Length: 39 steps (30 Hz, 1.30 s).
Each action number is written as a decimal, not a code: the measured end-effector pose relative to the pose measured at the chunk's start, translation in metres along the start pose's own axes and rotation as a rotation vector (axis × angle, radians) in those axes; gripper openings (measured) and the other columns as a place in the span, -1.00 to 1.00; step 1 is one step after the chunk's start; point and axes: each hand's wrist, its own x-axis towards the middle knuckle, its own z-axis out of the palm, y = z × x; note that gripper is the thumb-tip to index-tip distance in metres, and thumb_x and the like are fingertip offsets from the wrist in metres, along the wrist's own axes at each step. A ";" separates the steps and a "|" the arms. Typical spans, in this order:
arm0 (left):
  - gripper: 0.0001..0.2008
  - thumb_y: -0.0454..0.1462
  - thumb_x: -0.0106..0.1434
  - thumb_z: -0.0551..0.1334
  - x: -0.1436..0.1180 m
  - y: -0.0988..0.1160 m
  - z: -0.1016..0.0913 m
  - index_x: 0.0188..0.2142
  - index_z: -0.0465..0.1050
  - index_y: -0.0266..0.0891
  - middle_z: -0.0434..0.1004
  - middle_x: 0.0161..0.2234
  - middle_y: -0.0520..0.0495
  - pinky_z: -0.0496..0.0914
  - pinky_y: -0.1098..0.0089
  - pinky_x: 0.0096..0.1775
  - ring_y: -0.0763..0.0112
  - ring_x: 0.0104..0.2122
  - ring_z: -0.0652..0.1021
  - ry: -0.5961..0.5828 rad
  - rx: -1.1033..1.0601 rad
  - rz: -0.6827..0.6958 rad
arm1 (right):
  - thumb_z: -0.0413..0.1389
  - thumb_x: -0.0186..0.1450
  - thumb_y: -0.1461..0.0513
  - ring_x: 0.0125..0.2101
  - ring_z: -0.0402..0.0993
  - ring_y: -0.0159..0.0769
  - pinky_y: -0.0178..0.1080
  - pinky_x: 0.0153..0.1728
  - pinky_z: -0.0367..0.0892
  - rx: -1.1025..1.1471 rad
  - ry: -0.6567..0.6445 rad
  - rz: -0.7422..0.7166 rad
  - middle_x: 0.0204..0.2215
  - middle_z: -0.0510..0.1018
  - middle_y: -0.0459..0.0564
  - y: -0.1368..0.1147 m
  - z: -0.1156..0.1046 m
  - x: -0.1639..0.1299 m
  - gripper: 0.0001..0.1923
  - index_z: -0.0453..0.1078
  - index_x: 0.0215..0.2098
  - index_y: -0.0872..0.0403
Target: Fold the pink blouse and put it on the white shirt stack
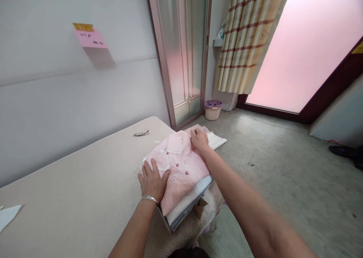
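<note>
A pink blouse [181,165] with a lace-edged collar, round dark-pink buttons and small flower embroidery lies on top of a stack of folded clothes [188,203]. Below it in the stack, white, light blue and denim layers show. My left hand [152,180], with a silver bracelet at the wrist, rests flat on the near left side of the blouse, fingers spread. At the far right edge of the blouse, my right hand [199,138] is closed, its fingers pinching the pink fabric; the fingertips are partly hidden.
The stack sits at the right edge of a bed-like surface with a beige cover [93,175]. Dark-rimmed glasses [141,133] lie near the wall. A white cloth [217,141] sticks out beyond the stack. On the floor stands a bin with a purple liner [212,112].
</note>
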 end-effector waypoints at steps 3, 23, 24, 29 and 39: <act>-0.09 0.22 0.34 -0.05 -0.001 -0.001 -0.001 0.42 -0.07 -0.40 0.02 0.36 -0.60 0.15 -0.22 0.17 -0.24 0.30 0.20 -0.008 -0.008 -0.004 | -0.26 0.51 0.07 -0.09 0.46 -0.13 -0.20 -0.18 0.24 -0.023 0.104 -0.039 -0.06 0.56 0.19 -0.004 -0.016 -0.018 -0.52 0.40 0.02 0.12; -0.60 -0.42 0.29 0.06 0.169 0.144 -0.060 0.02 0.50 -0.13 0.43 0.14 -0.21 0.31 0.03 0.15 0.06 0.25 0.29 -0.148 -0.148 0.676 | 0.11 0.34 0.19 -0.14 0.39 -0.07 -0.08 -0.05 0.22 -0.010 0.288 -0.382 -0.22 0.51 0.08 0.089 -0.027 -0.139 -0.78 0.36 -0.06 0.09; -0.65 -0.42 0.27 0.07 0.170 0.146 -0.055 -0.09 0.55 -0.13 0.48 0.07 -0.19 0.32 0.05 0.13 0.06 0.23 0.31 -0.172 -0.140 0.686 | 0.09 0.35 0.21 -0.15 0.39 -0.07 -0.09 -0.07 0.23 0.032 0.299 -0.393 -0.23 0.51 0.08 0.092 -0.025 -0.140 -0.81 0.36 -0.08 0.09; -0.64 -0.41 0.31 0.01 0.167 0.139 -0.054 -0.05 0.52 -0.19 0.49 0.09 -0.18 0.33 0.16 0.15 0.20 0.17 0.38 -0.163 -0.158 0.677 | 0.01 0.39 0.18 -0.18 0.39 -0.08 -0.08 -0.10 0.25 0.101 0.338 -0.380 -0.26 0.51 0.09 0.106 -0.026 -0.140 -0.83 0.36 -0.13 0.08; -0.46 -0.03 0.46 -0.12 0.118 0.105 -0.046 0.32 0.22 -0.07 0.12 0.39 -0.16 0.06 -0.26 0.25 -0.05 0.35 0.12 -0.152 -0.086 0.493 | 0.08 0.37 -0.09 0.29 0.14 0.06 0.17 0.29 -0.03 -0.072 0.135 -0.636 0.28 0.31 0.17 0.060 -0.017 -0.185 -0.39 0.25 0.28 0.02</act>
